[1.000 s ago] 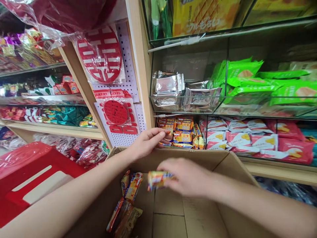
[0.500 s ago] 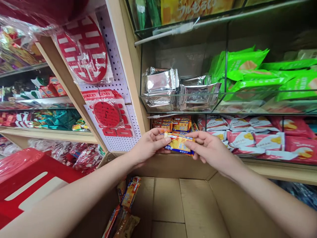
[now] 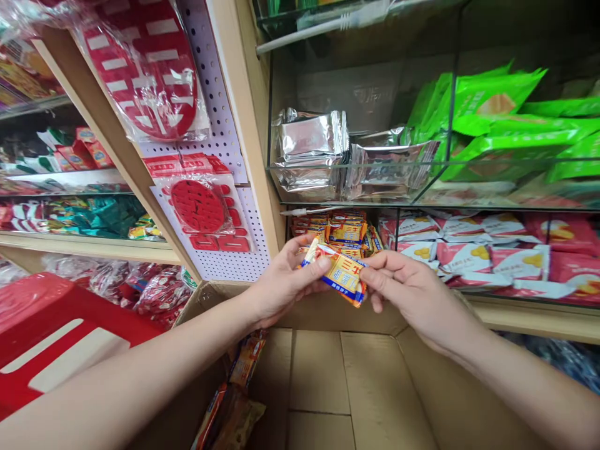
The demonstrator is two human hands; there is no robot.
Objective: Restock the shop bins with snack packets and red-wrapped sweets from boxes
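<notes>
Between my two hands is a small yellow, orange and blue snack packet (image 3: 338,274), tilted down to the right. My left hand (image 3: 300,270) pinches its left end with the thumb on top. At the other end, the thumb and fingers of my right hand (image 3: 391,278) are closed on the packet's right edge. Just behind it, similar orange packets (image 3: 344,231) fill a bin on the low shelf. Below my hands stands a cardboard box (image 3: 323,369), with several packets (image 3: 246,362) lying along its left side.
Silver foil packets (image 3: 312,147) and green packets (image 3: 492,125) sit in clear bins above. Pink and white packets (image 3: 492,256) lie to the right. Red decorations (image 3: 199,206) hang on a pegboard. A red plastic object (image 3: 60,337) stands at the left.
The packet has tilted, its right end lower and its left end higher. Both hands still grip it. The view has shifted slightly, so the shelves appear higher in the picture.
</notes>
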